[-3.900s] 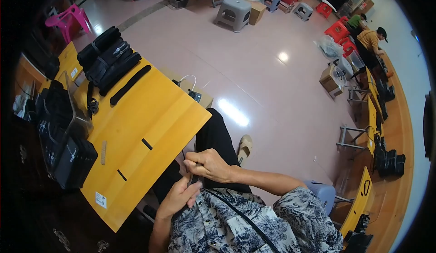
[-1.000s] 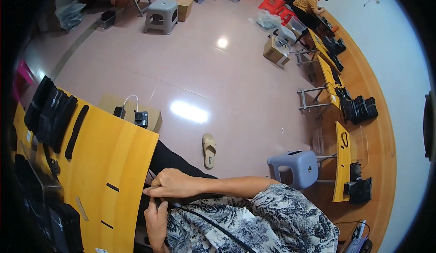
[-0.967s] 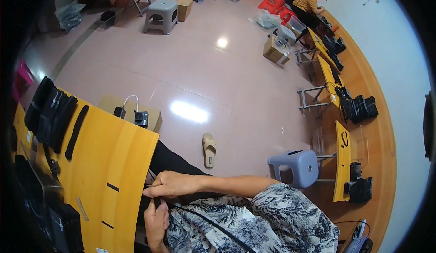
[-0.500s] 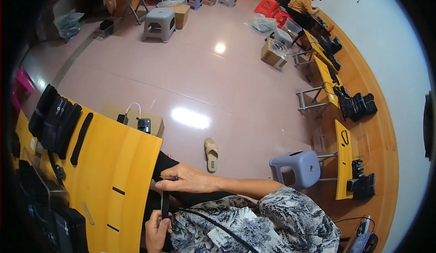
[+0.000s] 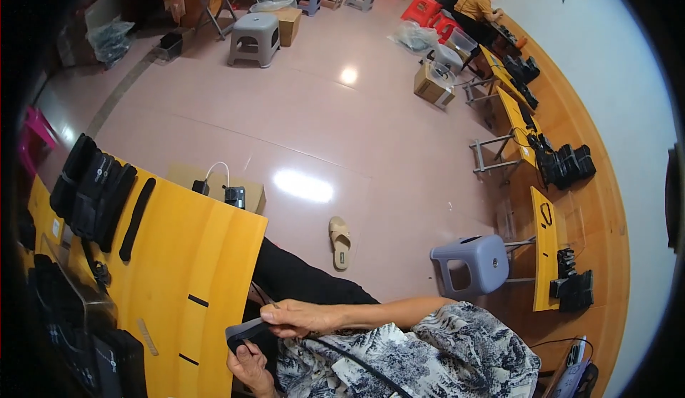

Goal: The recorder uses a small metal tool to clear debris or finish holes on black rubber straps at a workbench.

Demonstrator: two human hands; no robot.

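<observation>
My right hand (image 5: 303, 318) reaches in from the right with its fingers closed on one end of a black padded strap (image 5: 241, 331), which curves in a short loop near the table's edge. A thin, dark, slim tool (image 5: 268, 299) pokes out above these fingers; its kind is too small to tell. My left hand (image 5: 251, 368), just below, pinches the strap's other side with thumb and fingers. A similar long black strap (image 5: 137, 219) lies on the yellow table (image 5: 225, 255) to the left. Part of the held strap is hidden by my fingers.
Stacked black pouches (image 5: 96, 194) and a clear plastic bin (image 5: 82, 284) stand on the table's left side. Behind it is a cardboard box (image 5: 251, 187) with a small device. A slipper (image 5: 340, 242) and a blue-grey stool (image 5: 471, 262) are on the floor. Two people sit far off.
The strap has come up from below the table edge and now bends in a loop toward the left. My right hand has moved lower, closer to my left hand. The view has shifted slightly.
</observation>
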